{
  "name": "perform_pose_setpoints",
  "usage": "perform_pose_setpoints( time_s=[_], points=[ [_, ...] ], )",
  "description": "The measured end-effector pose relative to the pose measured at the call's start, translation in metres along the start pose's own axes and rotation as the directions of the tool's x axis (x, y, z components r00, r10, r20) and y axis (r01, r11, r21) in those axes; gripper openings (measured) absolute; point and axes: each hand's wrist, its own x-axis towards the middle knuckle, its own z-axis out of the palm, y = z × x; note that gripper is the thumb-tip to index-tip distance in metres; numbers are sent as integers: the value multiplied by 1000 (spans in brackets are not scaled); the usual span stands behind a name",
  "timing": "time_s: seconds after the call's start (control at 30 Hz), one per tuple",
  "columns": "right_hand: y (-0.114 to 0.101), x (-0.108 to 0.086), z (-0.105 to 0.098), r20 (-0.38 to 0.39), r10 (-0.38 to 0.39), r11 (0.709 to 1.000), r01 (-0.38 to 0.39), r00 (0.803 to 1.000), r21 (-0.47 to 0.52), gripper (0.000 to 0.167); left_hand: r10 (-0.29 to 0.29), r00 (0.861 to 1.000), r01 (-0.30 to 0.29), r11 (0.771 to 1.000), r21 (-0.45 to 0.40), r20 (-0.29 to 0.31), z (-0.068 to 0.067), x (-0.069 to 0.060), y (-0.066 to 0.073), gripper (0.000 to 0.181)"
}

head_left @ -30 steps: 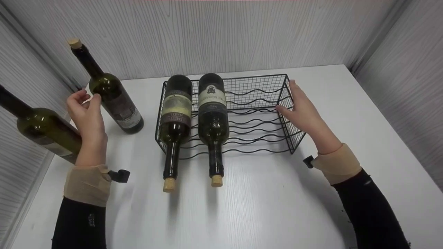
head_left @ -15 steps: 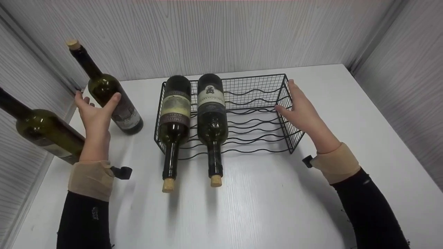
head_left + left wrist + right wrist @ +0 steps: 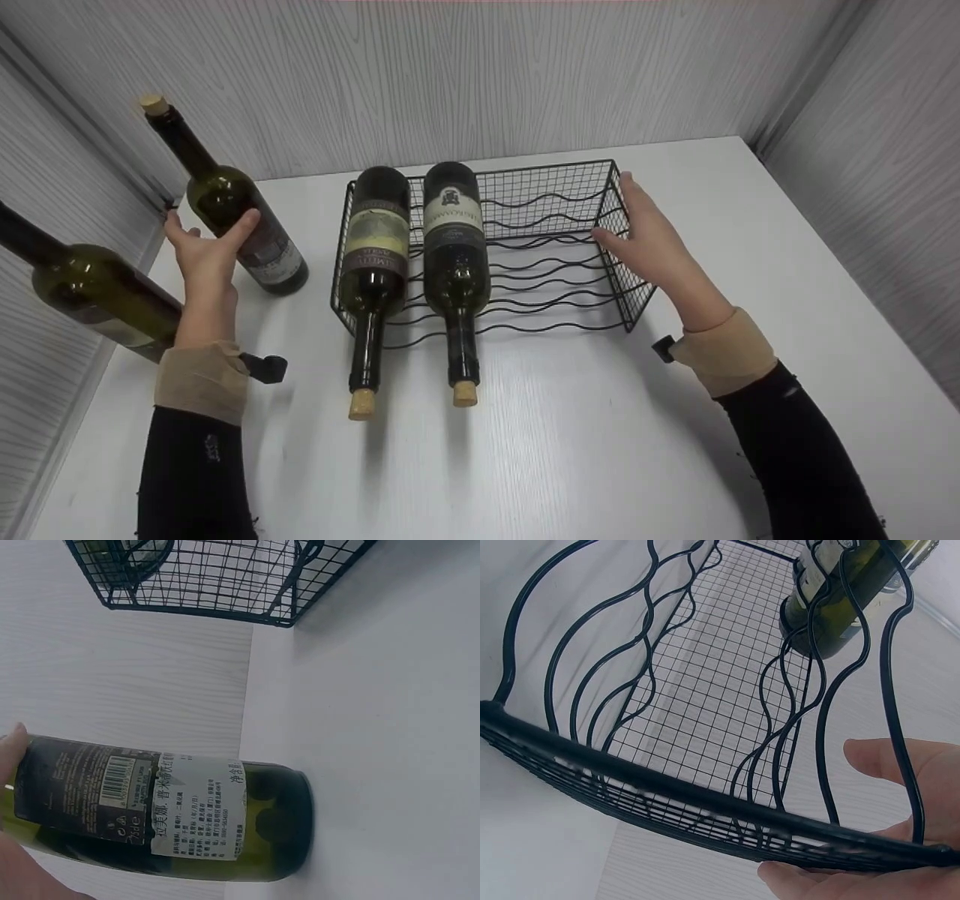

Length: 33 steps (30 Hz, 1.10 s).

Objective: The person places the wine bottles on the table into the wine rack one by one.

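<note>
My left hand (image 3: 206,262) is at an upright corked bottle (image 3: 274,251) on the left, its thumb across the body and its fingers spread beside it. The left wrist view shows the thumb tip (image 3: 13,746) at the edge of the dark label on this bottle (image 3: 199,810). At the right end of a black wire rack (image 3: 555,304), my right hand (image 3: 664,247) rests with straight fingers against the end panel. Two corked bottles, one with a yellowish label (image 3: 375,232) and one with a white-and-dark label (image 3: 455,225), lie in the rack, necks towards me.
Another green bottle (image 3: 105,289) stands at the far left, partly behind the left hand. A pale panelled wall (image 3: 525,75) rises behind the white table (image 3: 540,450), with more panels at both sides.
My left hand has moved right and opened wider, its thumb now across the standing bottle. That bottle's top leans very slightly more towards me. My right hand has stayed at the rack.
</note>
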Motion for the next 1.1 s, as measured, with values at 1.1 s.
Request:
perform_pose_setpoints(
  time_s=[1.1],
  points=[
    [1,-1,0,-4,18,1000,-18,1000,7,91,332,926,-342,939,-29,-181,38,25,-42,127]
  ],
)
